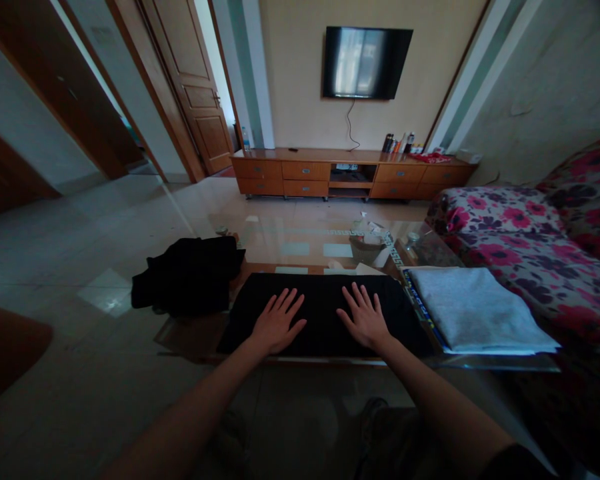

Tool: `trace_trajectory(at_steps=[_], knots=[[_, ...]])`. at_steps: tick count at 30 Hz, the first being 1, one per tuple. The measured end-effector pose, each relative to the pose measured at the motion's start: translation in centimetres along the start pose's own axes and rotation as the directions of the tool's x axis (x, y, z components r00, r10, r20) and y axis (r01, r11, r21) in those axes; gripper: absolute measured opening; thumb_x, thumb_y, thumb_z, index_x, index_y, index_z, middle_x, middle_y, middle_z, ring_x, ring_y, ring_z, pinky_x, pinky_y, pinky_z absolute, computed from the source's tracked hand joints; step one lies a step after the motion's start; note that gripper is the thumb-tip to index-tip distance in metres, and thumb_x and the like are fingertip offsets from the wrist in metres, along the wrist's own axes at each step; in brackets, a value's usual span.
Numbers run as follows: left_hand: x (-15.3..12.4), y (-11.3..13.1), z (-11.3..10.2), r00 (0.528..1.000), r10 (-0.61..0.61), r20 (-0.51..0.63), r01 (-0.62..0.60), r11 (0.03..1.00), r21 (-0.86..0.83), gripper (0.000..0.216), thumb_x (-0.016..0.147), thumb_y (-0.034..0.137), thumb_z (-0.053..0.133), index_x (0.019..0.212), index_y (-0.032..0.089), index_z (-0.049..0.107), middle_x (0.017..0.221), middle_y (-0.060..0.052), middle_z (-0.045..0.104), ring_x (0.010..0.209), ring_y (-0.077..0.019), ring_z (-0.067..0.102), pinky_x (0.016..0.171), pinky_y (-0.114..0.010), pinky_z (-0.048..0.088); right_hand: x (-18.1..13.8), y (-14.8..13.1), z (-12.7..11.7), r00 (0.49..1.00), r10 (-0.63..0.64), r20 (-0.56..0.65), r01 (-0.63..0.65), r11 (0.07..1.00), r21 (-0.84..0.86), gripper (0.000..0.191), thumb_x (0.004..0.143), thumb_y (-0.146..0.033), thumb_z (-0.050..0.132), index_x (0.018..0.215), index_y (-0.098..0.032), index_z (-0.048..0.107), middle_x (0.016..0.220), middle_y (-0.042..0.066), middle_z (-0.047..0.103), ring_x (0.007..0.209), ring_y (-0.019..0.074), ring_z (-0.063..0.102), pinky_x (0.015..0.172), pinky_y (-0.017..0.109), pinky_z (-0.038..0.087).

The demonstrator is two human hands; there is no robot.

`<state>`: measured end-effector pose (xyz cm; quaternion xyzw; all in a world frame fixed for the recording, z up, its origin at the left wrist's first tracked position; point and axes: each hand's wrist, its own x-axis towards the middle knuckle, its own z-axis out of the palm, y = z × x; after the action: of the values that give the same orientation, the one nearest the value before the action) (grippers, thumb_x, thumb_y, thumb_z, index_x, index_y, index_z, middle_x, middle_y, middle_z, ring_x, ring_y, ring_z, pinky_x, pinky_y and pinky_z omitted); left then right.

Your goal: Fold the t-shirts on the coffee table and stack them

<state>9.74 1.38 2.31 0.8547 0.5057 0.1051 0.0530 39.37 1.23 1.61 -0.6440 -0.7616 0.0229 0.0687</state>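
Observation:
A black cloth (323,313), perhaps a garment, lies folded into a wide flat shape along the near side of a glass-topped table (300,233). My left hand (279,323) rests flat on its left half, fingers spread. On the right half my right hand (364,317) lies palm down, its fingers also apart. Neither hand grips anything. To the left, a heap of dark clothing (185,273) sits bunched at the table's edge. A folded light grey cloth (480,310) is on the right, with a printed item (420,307) partly showing under it.
Toward the table's far right stand a bowl-like container (367,252) and a small glass jar (412,241). A flower-patterned sofa (510,227) flanks the right side. Beyond are a wooden TV cabinet (305,172) and a wall-mounted television (367,63).

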Motion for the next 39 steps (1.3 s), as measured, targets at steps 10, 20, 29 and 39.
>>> trace_trajectory(at_steps=[10,20,29,39], knots=[[0.8,-5.5,-3.2,0.719,-0.671,-0.180,0.692,0.715,0.103,0.074,0.094,0.050,0.047,0.151,0.003,0.041,0.145,-0.029,0.050,0.135,-0.0434,0.045,0.102,-0.056,0.045,0.0,-0.1,-0.2,0.999,0.012,0.051,-0.012,1.000,-0.003,0.072,0.103,-0.066,0.021,0.165,-0.031,0.022,0.173,0.004,0.005,0.159,0.0291,0.001,0.124,0.057,-0.003],[0.2,-10.3,-5.0,0.705,-0.697,0.131,0.692,0.716,0.089,0.044,0.089,0.039,0.056,0.116,0.007,0.069,0.119,-0.027,0.069,0.114,-0.0385,0.066,0.094,-0.042,0.052,0.0,-0.4,-0.3,0.998,0.027,0.051,-0.028,1.000,0.013,0.070,0.103,-0.064,0.027,0.165,-0.031,0.025,0.173,0.005,0.008,0.159,0.0298,0.002,0.124,0.057,-0.002],[1.3,-9.7,-7.2,0.698,-0.688,0.196,0.714,0.688,-0.129,0.034,0.087,0.040,0.061,0.107,0.015,0.073,0.104,-0.015,0.078,0.096,-0.0294,0.075,0.078,-0.030,0.056,1.2,-0.9,-1.7,0.997,0.066,0.045,-0.074,0.979,0.190,0.066,0.097,-0.050,0.052,0.156,-0.021,0.043,0.169,0.013,0.025,0.157,0.0321,0.016,0.125,0.057,0.009],[3.1,5.4,-10.7,0.943,-0.315,-0.110,0.255,0.893,-0.372,0.031,0.086,0.038,0.066,0.111,0.021,0.072,0.107,-0.013,0.076,0.101,-0.0316,0.071,0.089,-0.040,0.053,3.8,-9.3,-5.5,0.915,-0.124,0.384,-0.401,-0.187,0.897,0.043,0.087,-0.055,0.069,0.117,-0.024,0.066,0.111,0.005,0.073,0.094,0.0188,0.070,0.083,0.036,0.058]])
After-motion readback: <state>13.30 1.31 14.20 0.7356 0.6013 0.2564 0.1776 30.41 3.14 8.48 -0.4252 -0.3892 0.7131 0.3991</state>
